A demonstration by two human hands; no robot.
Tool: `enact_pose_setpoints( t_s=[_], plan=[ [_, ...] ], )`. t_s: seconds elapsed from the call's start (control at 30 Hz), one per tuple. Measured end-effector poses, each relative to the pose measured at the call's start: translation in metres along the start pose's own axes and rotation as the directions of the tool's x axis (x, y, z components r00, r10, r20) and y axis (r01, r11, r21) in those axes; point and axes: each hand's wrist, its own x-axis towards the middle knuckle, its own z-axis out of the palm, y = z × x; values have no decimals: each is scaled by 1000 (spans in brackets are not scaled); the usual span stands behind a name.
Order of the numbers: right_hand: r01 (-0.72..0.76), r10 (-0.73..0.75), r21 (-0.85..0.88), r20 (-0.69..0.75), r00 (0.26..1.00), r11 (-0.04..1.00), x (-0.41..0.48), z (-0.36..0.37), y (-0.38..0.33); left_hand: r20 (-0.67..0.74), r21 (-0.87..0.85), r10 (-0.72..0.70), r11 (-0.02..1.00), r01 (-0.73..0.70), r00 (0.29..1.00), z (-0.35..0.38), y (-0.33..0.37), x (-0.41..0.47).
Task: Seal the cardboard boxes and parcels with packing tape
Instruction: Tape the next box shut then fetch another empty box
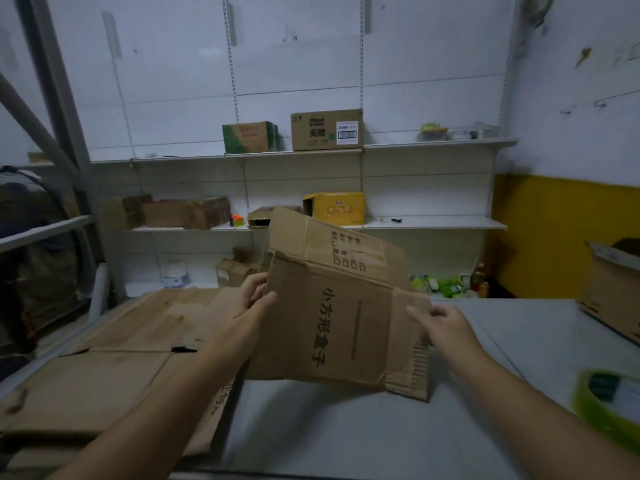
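A creased, flattened brown cardboard box (332,317), printed with black characters and with worn flaps splayed at its top and right side, is held tilted in the air above the grey counter (346,427). The left hand (249,303) grips its left edge with the thumb on the front, and the right hand (443,323) pinches the right flap. Bare counter lies below the box, bounded on the left by a stack of flat cardboard (104,368), with a blurred yellow-green tape roll (609,403) and an open carton (613,296) at the right.
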Motion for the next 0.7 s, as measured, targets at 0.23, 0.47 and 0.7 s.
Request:
enact_pose_setpoints(
  t_s=[0.23, 0.47, 0.7],
  plan=[
    [-210, 96, 470, 254, 962, 857, 7, -16, -33, -125, 457, 297, 864, -211, 947, -15, 2, 6],
    [72, -179, 304, 341, 923, 950, 3, -28, -47, -57, -86, 91, 992, -95, 994, -4, 17, -3],
    [17, -49, 306, 96, 994, 952, 7, -23, -30, 291, -18, -227, 970, 243, 929, -2, -20, -9]
  ],
)
